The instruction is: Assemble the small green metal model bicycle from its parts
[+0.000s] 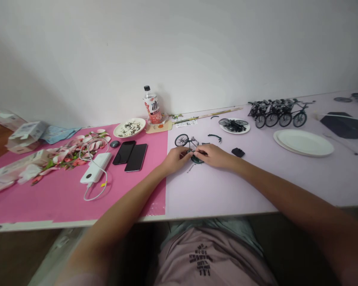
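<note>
A small model bicycle (pixel 181 140) lies on the pale table section in front of me, one wheel toward the back left and the other near my fingers. My left hand (pixel 176 159) grips it from the left, fingers closed at its middle. From the right, my right hand (pixel 212 155) pinches the same area, its fingertips close to the left ones. Whatever small part sits between the fingertips is too small to make out. Just behind my right hand is a dark curved piece (pixel 214 137). A black piece (pixel 238 152) lies to its right.
Assembled model bicycles (pixel 271 120) stand at the back right, near stacked white plates (pixel 307 143). A plate of black parts (pixel 244 130) sits behind my hands. Leftward are two phones (pixel 136 157), a power bank (pixel 96 167), a bottle (pixel 152 106) and a plate (pixel 115 131).
</note>
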The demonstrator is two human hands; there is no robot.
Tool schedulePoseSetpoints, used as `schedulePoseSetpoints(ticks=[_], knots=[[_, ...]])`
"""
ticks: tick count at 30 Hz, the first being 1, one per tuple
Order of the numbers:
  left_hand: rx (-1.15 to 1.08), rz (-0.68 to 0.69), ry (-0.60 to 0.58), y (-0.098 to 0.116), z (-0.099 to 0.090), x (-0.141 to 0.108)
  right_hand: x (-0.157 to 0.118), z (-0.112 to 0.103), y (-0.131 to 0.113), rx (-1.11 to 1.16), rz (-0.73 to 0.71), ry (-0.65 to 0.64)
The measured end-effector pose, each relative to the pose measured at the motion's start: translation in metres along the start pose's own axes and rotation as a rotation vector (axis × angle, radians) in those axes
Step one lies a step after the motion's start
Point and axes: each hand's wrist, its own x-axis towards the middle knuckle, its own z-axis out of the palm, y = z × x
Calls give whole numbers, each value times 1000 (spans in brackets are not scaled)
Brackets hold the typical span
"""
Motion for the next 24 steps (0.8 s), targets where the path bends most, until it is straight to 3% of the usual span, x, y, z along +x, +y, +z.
schedulePoseSetpoints(ticks=[24], knots=[[9, 5, 2, -2, 0, 0, 0, -1, -2, 2, 15, -6]])
